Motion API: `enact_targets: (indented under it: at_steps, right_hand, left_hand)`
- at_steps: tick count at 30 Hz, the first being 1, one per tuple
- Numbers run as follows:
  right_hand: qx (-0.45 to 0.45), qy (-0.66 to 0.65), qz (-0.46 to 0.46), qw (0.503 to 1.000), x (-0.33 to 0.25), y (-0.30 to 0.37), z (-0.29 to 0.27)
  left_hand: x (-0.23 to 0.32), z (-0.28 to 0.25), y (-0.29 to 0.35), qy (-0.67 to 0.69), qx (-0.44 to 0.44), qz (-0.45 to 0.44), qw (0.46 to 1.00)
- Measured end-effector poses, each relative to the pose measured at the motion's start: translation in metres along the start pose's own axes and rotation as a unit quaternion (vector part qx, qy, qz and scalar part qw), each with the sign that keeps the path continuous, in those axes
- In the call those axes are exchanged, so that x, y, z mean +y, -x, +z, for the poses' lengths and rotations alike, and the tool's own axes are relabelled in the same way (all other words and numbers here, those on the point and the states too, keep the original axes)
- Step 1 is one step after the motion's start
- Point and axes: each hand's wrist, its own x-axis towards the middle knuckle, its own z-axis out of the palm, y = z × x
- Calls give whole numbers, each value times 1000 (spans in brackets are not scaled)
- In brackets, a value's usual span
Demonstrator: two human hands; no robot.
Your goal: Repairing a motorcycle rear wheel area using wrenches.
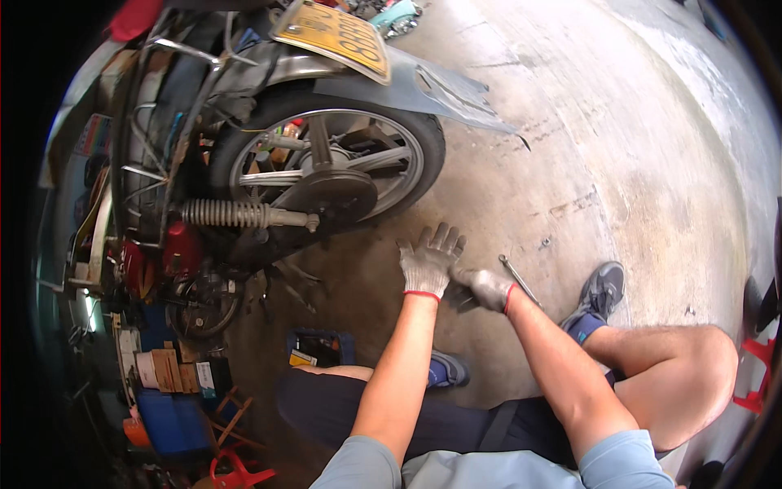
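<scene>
Both of my hands wear grey-white work gloves with red cuffs. My left hand [430, 259] is held over the floor beside the motorcycle's rear wheel [423, 175], fingers spread and nothing in them. Close by on its right, my right hand [487, 289] points its fingers toward the left wrist. Its thumb and fingers look apart, slightly smeared, and no object shows in them. A long metal wrench [520, 279] lies on the concrete just right of my right hand. The wheel's hub has a dark round disc [330, 196], and a coil-spring shock absorber [244, 215] sticks out below it.
A yellow licence plate [334, 39] and a grey mudguard [432, 91] jut out above the wheel. Near my left knee lies a blue tool case [324, 346]. Boxes [167, 371] and a red stool [240, 471] stand at lower left. My shoe [601, 292] rests on the right.
</scene>
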Motion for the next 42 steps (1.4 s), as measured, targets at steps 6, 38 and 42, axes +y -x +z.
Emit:
enact_targets:
  at_steps: [6, 38, 42]
  right_hand:
    - [9, 104, -45, 994, -17, 17, 55]
    - [268, -250, -146, 919, -15, -53, 16]
    - [312, -271, -113, 903, -9, -75, 12]
  left_hand:
    - [24, -11, -11, 46, 13, 22, 999]
    - [55, 96, -121, -331, -127, 201, 913]
    - [70, 90, -121, -346, -138, 224, 901]
